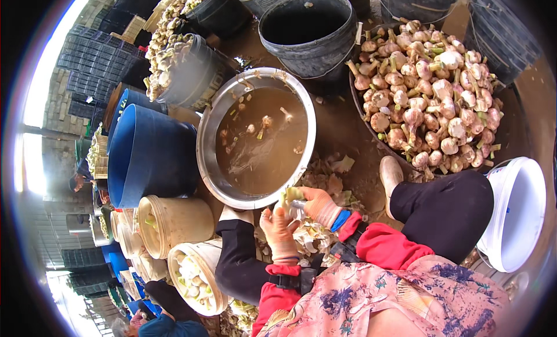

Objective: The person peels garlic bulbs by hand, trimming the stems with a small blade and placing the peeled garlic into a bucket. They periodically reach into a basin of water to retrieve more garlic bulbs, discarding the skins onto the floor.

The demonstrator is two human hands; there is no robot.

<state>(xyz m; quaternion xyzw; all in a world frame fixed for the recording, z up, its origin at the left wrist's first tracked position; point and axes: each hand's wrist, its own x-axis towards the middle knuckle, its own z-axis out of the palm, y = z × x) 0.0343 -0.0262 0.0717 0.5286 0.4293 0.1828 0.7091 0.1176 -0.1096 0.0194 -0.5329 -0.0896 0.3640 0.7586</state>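
Observation:
In front of my lap my two gloved hands meet over a pale green-white garlic bulb (289, 195), its outline blurred. My left hand (279, 235) curls its fingers and thumb around the lower side of the bulb. Against the other side sits my right hand (322, 208), closed, with a short greyish sliver of something showing at its fingers; what it is I cannot make out. Just beyond them stands a wide metal basin (308, 113) of muddy brown water, with a few bulbs and scraps floating in it.
A heap of garlic bulbs (429, 99) fills a wide tub at the right. Around me stand a black bucket (313, 53), a blue barrel (154, 157), a white bucket (516, 215) and a pail of peeled garlic (197, 276). Husks (313, 235) litter the ground. Another person (168, 322) sits lower left.

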